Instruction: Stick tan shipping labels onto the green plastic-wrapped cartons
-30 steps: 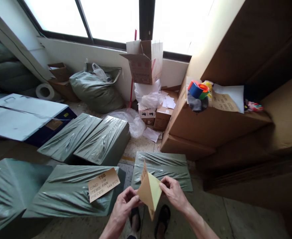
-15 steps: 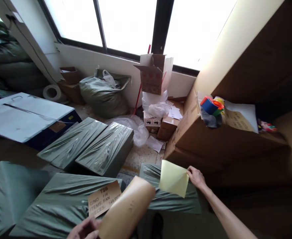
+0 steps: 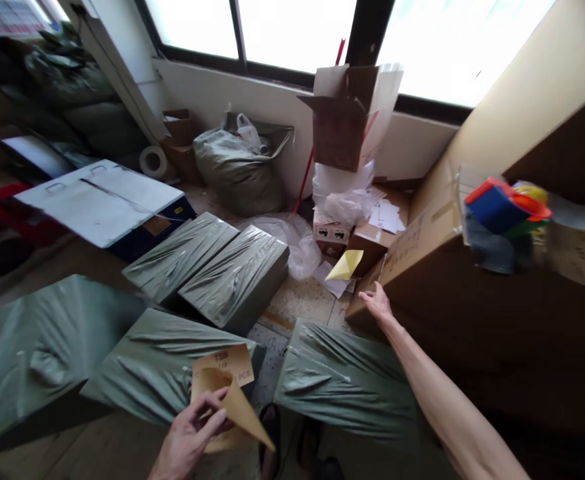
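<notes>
My left hand (image 3: pixel 192 433) holds a curled brown sticker label (image 3: pixel 240 410) low in the view, over a green plastic-wrapped package (image 3: pixel 157 363) that bears a stuck brown label (image 3: pixel 225 363) reading TSB. My right hand (image 3: pixel 376 305) is stretched forward with open fingers and nothing in it. Just beyond its fingertips a yellow backing sheet (image 3: pixel 345 265) hangs in the air above the floor. Below my right arm lies another green wrapped package (image 3: pixel 342 377).
More green wrapped packages (image 3: pixel 222 267) lie ahead and at left (image 3: pixel 32 347). Large cardboard cartons (image 3: pixel 422 247) stand at right with coloured tape rolls (image 3: pixel 502 207) on top. An open box (image 3: pixel 345 117), plastic bags and a green sack (image 3: pixel 242 170) sit under the window.
My right hand peeled the yellow backing off the brown label, swung it forward to the right and let it go. My left hand kept the brown label and lowered it. The view turned right.
</notes>
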A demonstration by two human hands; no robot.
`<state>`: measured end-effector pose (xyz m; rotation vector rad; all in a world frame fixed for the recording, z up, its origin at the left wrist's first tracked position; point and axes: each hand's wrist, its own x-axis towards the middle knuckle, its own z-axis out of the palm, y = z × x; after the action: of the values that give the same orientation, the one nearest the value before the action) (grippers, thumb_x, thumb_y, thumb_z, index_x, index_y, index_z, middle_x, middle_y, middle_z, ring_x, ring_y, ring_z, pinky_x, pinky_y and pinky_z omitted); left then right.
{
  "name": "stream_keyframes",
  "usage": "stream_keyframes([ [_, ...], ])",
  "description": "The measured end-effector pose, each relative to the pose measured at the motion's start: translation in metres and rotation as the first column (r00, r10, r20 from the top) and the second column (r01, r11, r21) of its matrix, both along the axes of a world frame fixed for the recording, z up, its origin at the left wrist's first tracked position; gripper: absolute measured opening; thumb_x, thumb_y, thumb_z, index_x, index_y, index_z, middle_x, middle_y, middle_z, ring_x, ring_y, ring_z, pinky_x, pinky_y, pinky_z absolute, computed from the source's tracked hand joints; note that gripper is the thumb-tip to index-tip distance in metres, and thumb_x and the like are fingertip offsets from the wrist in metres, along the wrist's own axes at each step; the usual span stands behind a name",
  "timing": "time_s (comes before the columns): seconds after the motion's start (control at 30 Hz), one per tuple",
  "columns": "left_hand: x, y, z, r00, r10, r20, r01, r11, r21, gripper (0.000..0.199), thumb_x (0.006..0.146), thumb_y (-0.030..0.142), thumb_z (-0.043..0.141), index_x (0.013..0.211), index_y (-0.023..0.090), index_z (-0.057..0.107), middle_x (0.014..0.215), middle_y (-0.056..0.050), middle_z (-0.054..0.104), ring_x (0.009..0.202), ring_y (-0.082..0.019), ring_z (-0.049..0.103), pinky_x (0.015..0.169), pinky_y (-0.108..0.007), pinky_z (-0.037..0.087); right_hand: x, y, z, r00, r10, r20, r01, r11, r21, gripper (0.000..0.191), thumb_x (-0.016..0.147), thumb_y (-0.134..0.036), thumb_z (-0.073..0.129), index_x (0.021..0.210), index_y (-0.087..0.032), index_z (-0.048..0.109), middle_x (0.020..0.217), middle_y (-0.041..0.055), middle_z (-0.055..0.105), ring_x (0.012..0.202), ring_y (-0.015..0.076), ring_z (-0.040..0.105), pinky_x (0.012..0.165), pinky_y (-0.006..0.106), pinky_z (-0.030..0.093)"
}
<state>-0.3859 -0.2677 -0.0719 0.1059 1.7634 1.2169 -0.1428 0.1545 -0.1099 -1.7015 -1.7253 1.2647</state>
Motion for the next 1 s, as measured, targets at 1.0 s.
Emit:
stream_keyframes([
  [1.0,0.059,0.074,-0.005,0.967,-0.208,0.146,0.174,0.961,0.215,0.061,0.066,0.064,0.078,0.102,0.016,0.070,0.110,-0.017,0.075,0.108,-0.035,0.070,0.093,-0.047,0.058,0.112,-0.276,0.083,0.944,-0.171,-0.282,0.126,0.977,-0.172,0.034,0.077,-0.053,0.072,0.085,-0.020,0.065,0.078,0.0031,0.069,0.076,0.0218,0.064,0.067,0.030,0.053],
])
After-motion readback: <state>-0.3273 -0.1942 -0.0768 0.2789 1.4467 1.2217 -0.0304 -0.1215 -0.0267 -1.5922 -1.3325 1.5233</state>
